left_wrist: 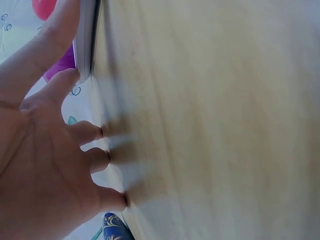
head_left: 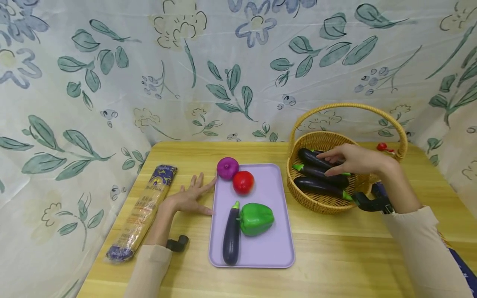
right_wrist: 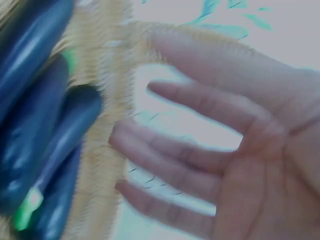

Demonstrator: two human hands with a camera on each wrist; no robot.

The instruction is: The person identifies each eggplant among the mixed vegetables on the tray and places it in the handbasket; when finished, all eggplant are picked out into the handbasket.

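Observation:
My left hand is spread beside a lilac tray, thumb and index finger at its left edge and the other fingertips on the table. In the left wrist view, the hand holds nothing. On the tray lie a purple onion, a red tomato, a green bell pepper and an eggplant. My right hand hovers over a wicker basket with several eggplants inside. The right wrist view shows that hand with extended, separated fingers and nothing held.
A long clear packet of noodles lies on the table left of my left hand. The basket's tall handle arches above the right hand. A small red object sits behind the right forearm. Floral cloth hangs behind the table.

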